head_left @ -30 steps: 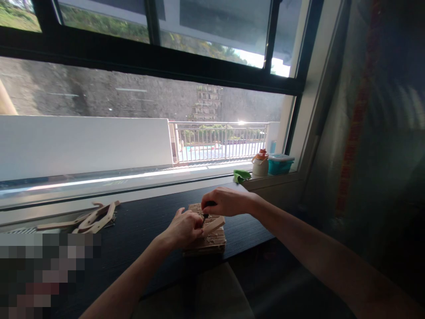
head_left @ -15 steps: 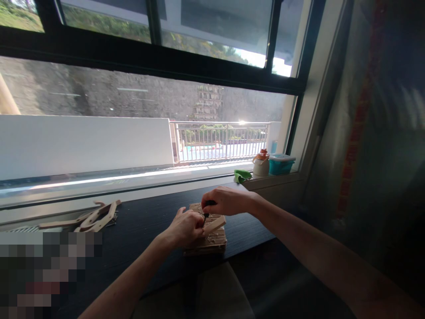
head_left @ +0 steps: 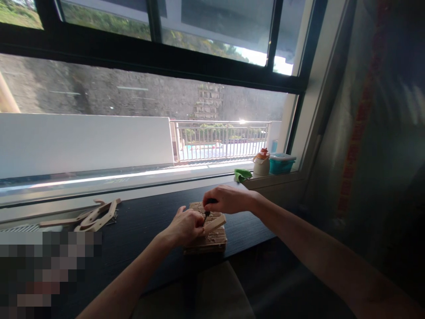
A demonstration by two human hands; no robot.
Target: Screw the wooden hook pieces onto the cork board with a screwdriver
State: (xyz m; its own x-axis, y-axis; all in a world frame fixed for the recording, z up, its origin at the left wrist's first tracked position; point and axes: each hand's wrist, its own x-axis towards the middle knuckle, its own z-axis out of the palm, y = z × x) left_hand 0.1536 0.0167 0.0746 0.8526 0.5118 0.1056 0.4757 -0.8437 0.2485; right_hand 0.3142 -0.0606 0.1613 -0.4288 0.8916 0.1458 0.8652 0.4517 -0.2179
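My right hand [head_left: 222, 199] is closed round the dark handle of a thin-shafted hand tool [head_left: 207, 214], which looks like a screwdriver or awl. Its shaft points down and slightly left at a pale wooden strip [head_left: 215, 225]. My left hand [head_left: 187, 226] presses the near end of that strip, fingers bent and thumb side hidden from me. Beneath the strip lies a layered, ridged brown block [head_left: 212, 241] with light crumbs on top. The tool's tip is hidden by my left fingers.
Several pale wooden pieces [head_left: 99, 216] lie on the dark tabletop [head_left: 149, 217] at the left, with small thin metal bits beside them. On the sill at the right are a green cloth [head_left: 242, 175], a light bottle [head_left: 261, 164] and a teal box [head_left: 281, 165].
The tool's handle has tilted slightly to the right with my right hand, showing more of the shaft. My left hand and the strip stay in place.
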